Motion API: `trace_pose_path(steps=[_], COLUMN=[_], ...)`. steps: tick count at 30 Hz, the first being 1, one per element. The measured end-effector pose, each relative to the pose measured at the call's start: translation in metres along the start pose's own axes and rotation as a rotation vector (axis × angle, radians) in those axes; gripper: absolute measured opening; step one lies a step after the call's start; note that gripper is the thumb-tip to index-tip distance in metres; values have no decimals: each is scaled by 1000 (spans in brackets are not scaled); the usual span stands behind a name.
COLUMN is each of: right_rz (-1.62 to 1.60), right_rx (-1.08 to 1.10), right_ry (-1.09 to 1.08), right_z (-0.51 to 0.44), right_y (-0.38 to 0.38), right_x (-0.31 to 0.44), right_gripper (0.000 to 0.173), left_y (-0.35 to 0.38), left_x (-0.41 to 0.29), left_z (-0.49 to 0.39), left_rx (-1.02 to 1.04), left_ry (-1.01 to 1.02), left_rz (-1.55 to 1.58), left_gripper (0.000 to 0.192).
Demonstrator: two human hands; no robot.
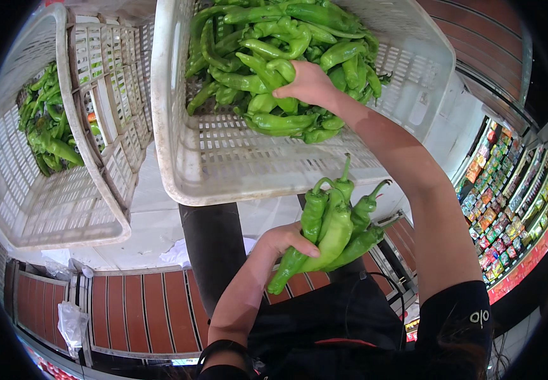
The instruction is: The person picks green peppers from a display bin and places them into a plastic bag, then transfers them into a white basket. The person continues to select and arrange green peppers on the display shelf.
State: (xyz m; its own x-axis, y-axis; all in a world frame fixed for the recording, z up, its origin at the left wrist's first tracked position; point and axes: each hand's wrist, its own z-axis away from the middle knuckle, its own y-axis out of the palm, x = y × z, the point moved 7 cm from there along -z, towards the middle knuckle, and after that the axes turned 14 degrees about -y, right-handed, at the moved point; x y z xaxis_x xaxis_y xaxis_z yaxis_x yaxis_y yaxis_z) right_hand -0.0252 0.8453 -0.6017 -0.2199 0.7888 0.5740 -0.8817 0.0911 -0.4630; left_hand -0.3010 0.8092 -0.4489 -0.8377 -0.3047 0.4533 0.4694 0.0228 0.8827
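My left hand point(289, 241) grips several long green peppers point(333, 232) in a bunch, stems pointing up and outward. It is just in front of the near rim of a large white plastic crate point(255, 192). Inside that crate lies a heap of green peppers point(274, 28). My right hand point(309, 84) reaches over the crate's near side into the heap, its fingers and thumb around a pale green pepper point(266, 76). Some of its fingertips are hidden by the peppers.
Left of the crate stands another perforated white crate point(98, 209) holding green peppers point(50, 128). Brown slatted panels point(141, 308) run along the lower left. A clear plastic bag point(72, 325) hangs there. Shelves of packaged goods point(506, 209) line the right.
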Motion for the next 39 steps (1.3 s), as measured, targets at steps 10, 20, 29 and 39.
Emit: trace_pose_path(steps=[10, 20, 29, 39], right_rz=[-154, 318, -222, -935], right_rx=[-364, 103, 18, -222], right_ry=[-538, -1144, -666, 114], right_z=[148, 245, 239, 195], right_y=[-151, -50, -89, -110], right_x=[116, 187, 170, 192], right_gripper=[35, 14, 30, 56], left_y=[-17, -7, 1, 11], left_x=[-45, -78, -88, -93], left_z=[12, 21, 27, 34], left_rx=[-55, -50, 71, 91], left_ry=[331, 554, 589, 573], left_rz=[271, 281, 146, 53], left_gripper=[66, 76, 70, 71])
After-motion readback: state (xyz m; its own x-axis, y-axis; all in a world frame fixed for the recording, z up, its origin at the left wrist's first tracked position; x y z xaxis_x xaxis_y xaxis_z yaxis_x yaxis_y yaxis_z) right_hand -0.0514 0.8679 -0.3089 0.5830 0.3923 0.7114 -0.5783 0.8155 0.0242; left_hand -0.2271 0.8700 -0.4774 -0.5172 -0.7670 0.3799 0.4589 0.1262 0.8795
